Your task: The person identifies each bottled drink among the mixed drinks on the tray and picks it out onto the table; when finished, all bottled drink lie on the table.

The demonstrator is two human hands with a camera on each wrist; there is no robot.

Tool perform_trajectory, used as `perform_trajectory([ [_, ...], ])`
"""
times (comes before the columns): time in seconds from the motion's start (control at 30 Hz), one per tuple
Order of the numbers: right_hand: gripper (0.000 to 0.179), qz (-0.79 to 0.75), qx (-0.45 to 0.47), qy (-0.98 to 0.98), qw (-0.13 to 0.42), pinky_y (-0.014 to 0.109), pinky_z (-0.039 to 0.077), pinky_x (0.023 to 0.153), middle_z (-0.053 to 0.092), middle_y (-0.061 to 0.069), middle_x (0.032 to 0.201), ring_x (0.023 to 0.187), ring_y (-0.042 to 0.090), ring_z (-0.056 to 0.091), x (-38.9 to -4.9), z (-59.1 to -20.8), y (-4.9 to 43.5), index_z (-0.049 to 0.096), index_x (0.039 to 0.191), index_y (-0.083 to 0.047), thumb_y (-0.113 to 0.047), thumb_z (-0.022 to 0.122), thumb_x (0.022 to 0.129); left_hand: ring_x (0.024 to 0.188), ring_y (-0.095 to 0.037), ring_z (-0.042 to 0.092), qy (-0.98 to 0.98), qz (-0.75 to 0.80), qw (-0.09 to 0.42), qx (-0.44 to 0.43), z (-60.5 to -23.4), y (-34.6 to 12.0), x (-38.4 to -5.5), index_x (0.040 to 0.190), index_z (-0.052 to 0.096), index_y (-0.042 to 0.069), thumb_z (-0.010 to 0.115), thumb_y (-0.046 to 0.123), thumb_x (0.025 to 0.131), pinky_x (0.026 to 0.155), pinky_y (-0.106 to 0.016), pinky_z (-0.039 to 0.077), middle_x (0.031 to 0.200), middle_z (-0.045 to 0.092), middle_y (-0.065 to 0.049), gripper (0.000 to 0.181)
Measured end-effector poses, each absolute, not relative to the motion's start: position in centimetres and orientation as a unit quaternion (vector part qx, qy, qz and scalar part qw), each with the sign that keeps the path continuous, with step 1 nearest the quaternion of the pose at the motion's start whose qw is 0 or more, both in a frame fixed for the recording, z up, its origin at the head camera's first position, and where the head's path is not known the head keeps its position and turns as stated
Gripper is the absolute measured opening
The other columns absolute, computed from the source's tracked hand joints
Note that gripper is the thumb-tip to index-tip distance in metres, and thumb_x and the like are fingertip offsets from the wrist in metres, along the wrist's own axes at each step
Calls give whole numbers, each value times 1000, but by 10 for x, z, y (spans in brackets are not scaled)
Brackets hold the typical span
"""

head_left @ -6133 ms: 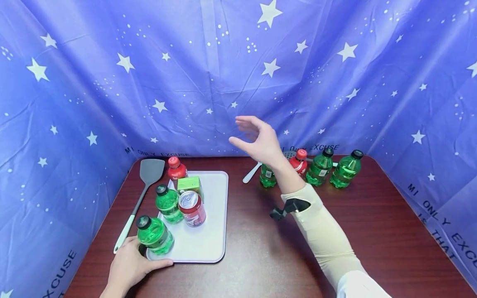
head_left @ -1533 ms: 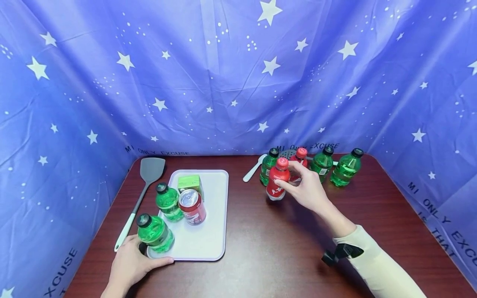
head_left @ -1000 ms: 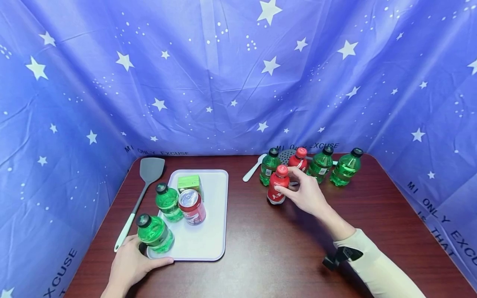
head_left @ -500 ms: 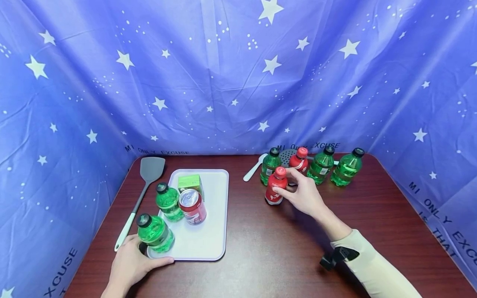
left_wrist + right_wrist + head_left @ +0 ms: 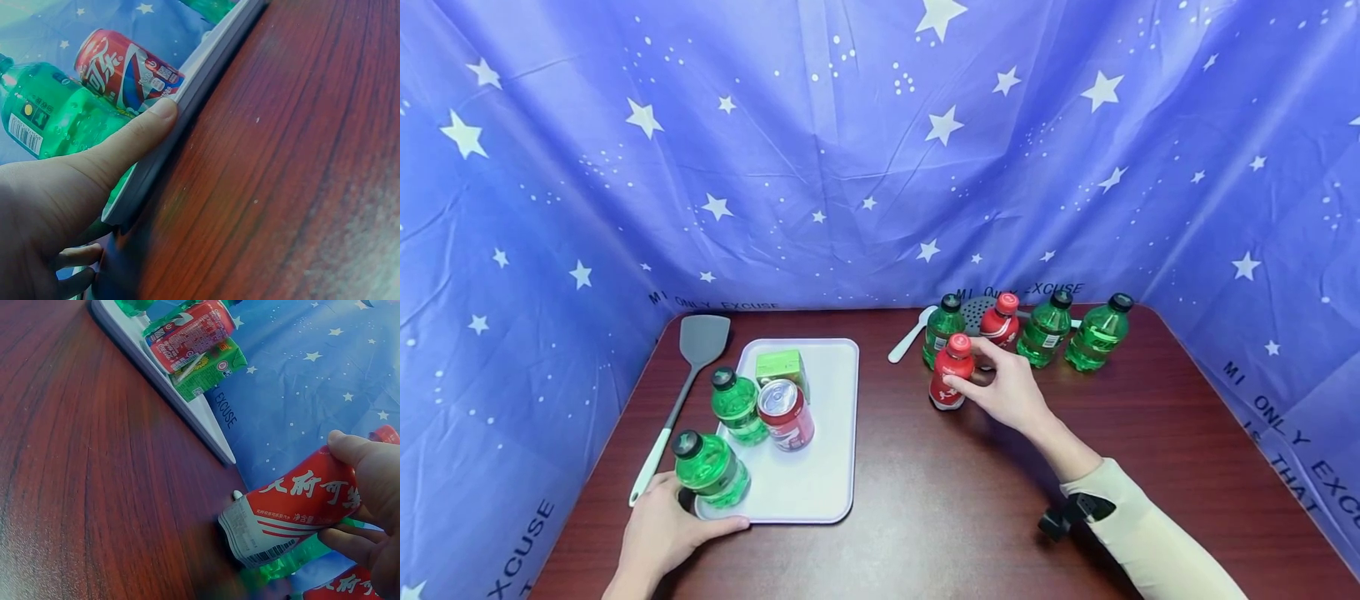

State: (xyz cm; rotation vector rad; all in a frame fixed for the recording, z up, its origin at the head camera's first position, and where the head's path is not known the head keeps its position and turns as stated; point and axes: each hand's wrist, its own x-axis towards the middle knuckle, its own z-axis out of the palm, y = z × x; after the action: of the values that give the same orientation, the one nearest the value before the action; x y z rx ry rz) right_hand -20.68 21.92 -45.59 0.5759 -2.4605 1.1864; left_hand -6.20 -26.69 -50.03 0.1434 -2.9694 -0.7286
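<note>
In the head view my right hand [image 5: 1007, 392] grips a red cola bottle [image 5: 952, 375] with a red cap, thumb on one side and fingers on the other. The right wrist view shows its white lower label close over the table. My left hand [image 5: 666, 525] holds the near left corner of a white tray [image 5: 808, 500], its thumb along the rim. On the tray are a green soda bottle [image 5: 711, 471] beside that hand, another green bottle [image 5: 737, 408], a red cola can [image 5: 786, 417] and a green drink carton [image 5: 780, 365].
Behind the held bottle stand green soda bottles [image 5: 1100, 337] and another red bottle [image 5: 1000, 321]. A slotted turner [image 5: 977, 315] and a white spoon-like utensil [image 5: 912, 335] lie there. A grey spatula [image 5: 703, 337] lies left of the tray. Star-printed cloth [image 5: 820, 167] encloses the table.
Six seconds ago a red bottle stood at the tray's far left; that spot is vacant now and my right hand holds one. Lately it has moved slightly left and nearer. My left hand stays put.
</note>
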Motion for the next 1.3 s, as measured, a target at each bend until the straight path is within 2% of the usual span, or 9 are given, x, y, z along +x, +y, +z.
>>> perform_trajectory([
  [0.37,50,379,205,-883,189,51,66,81,80,5,110,91,24,80,-214,-442,222,73,122,-13,-25,95,79,119,-44,63,-970,-237,43,42,-499,-267,-63,121,74,1,98,73,49,96,-68,53,110,79,-19,104],
  [0.6,55,408,213,-854,243,44,65,82,81,10,113,97,26,80,-224,-403,214,73,126,-8,-22,96,78,119,-43,63,-970,-235,40,41,-498,-266,-65,120,74,1,97,74,50,96,-67,53,110,79,-19,104],
  [0.73,53,410,223,-840,275,40,65,87,82,7,113,101,25,80,-229,-377,203,74,126,-14,-23,96,79,118,-42,63,-971,-232,47,39,-500,-267,-65,119,75,2,96,76,49,94,-66,54,108,79,-17,104],
  [0.83,53,433,238,-826,270,38,64,93,81,5,116,107,23,79,-229,-362,191,74,129,-17,-22,95,80,118,-41,63,-971,-230,48,39,-501,-267,-65,119,75,2,95,77,49,94,-66,54,108,79,-17,104],
  [1.03,51,476,267,-803,238,41,64,95,79,6,122,115,21,76,-224,-346,161,73,131,-15,-20,93,84,116,-42,64,-972,-228,48,37,-501,-267,-63,118,75,1,96,76,48,94,-67,54,108,79,-18,104],
  [1.3,47,505,315,-771,224,37,65,95,80,7,122,112,22,78,-218,-332,116,74,129,-13,-19,91,86,117,-44,64,-973,-221,40,42,-501,-267,-62,119,75,1,95,78,48,94,-68,53,108,79,-19,107],
])
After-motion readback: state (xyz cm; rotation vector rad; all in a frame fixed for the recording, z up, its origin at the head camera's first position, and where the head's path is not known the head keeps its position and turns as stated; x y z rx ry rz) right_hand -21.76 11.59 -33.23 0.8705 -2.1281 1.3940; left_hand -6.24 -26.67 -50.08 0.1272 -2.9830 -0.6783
